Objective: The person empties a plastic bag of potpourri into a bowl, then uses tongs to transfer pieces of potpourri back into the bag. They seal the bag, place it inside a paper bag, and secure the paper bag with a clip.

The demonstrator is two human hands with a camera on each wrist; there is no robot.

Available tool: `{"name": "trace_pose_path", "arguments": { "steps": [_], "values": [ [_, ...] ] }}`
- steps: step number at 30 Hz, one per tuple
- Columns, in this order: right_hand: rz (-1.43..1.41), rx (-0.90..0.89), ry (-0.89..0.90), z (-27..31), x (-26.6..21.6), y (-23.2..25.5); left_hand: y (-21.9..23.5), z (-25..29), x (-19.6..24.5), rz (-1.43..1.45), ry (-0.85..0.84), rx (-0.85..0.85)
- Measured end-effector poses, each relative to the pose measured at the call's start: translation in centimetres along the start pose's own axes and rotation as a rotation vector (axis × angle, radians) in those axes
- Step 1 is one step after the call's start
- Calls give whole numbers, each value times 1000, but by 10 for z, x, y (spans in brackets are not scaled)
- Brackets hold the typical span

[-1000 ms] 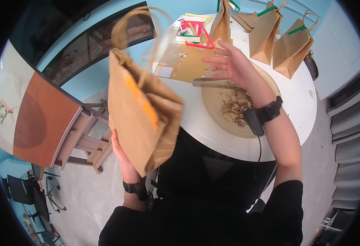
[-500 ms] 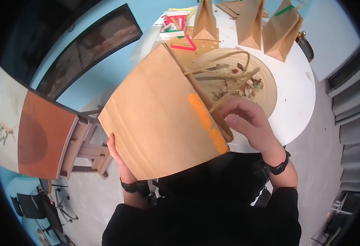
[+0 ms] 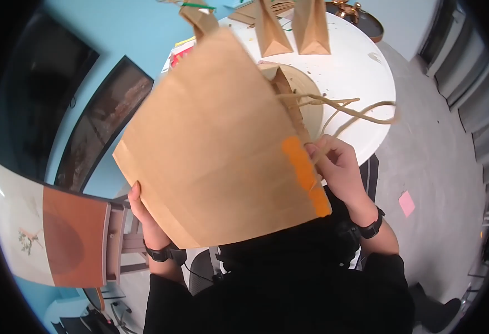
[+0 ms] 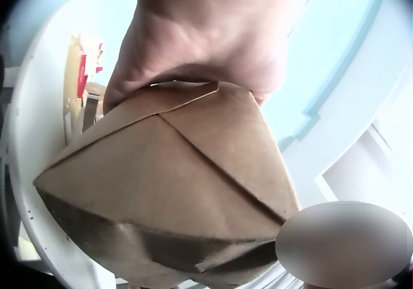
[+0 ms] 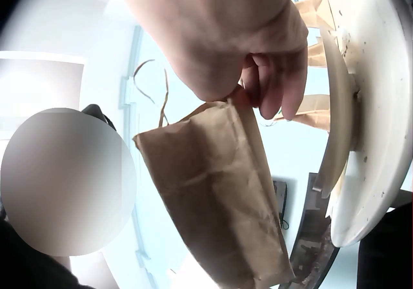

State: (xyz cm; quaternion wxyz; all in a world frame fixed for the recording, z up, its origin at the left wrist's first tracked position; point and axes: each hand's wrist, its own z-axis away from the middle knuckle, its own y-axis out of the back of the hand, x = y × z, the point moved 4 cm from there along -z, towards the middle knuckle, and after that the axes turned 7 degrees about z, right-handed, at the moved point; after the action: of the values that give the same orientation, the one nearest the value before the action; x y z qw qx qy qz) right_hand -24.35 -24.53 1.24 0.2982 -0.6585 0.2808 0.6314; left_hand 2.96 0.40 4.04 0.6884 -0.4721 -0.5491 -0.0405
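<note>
A brown paper bag (image 3: 211, 156) is held up in front of the body, lying tilted across the head view. An orange strip (image 3: 300, 167) runs along its top edge, and twisted paper handles (image 3: 361, 114) stick out to the right. My left hand (image 3: 144, 214) grips the bag at its bottom end; the left wrist view shows the folded base (image 4: 161, 186) under that hand. At the mouth, my right hand (image 3: 345, 170) pinches the rim beside the orange strip, thumb and fingertips at the edge. The bag's inside is mostly hidden.
Behind the bag stands a round white table (image 3: 361, 78) with a round wooden tray (image 3: 311, 83) partly covered by the bag. Several other paper bags (image 3: 272, 33) stand towards its far side. A dark round tray (image 3: 364, 25) with copper-coloured items is beyond. A pink paper (image 3: 406, 204) lies on the floor.
The bag has turned so its broad side faces up, and has come over the tray. My right hand came from above the tray to the bag's mouth and now pinches the rim.
</note>
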Motion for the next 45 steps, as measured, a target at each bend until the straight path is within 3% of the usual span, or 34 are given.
{"name": "trace_pose_path", "arguments": {
  "steps": [3,7,8,10,11,14,16,24,29,32,35,38,40,42,45],
  "values": [
    [-155,140,172,15,2,12,-41,-5,6,-174,37,45],
    [-259,95,303,25,11,30,-113,-12,27,-384,19,8],
    [-332,59,210,28,19,35,-123,-17,41,-460,33,-102],
    [-474,-17,26,35,35,42,-158,-15,59,-585,40,-163],
    [-570,-115,28,37,41,44,-176,-10,65,-645,34,-206],
    [-771,-50,-47,47,34,41,-216,0,67,-799,48,-327],
    [-825,-131,-28,45,38,35,-230,1,64,-919,36,-371],
    [-479,-138,-32,41,44,8,-219,-7,47,-930,-104,-445],
    [-349,-200,21,38,52,3,-215,-1,59,-1001,14,-495],
    [-447,-156,85,38,57,-2,-209,-7,64,-1041,36,-520],
    [-503,-54,-35,44,44,10,-190,-20,71,-973,30,-490],
    [-783,-154,293,35,30,37,-162,-38,69,-821,-24,-364],
    [-816,100,215,35,5,59,-140,-49,73,-733,-51,-212],
    [-937,140,211,36,-6,83,-124,-54,74,-614,-53,-206],
    [-894,328,246,29,-12,125,-83,-62,69,-482,-36,-159]
  ]
}}
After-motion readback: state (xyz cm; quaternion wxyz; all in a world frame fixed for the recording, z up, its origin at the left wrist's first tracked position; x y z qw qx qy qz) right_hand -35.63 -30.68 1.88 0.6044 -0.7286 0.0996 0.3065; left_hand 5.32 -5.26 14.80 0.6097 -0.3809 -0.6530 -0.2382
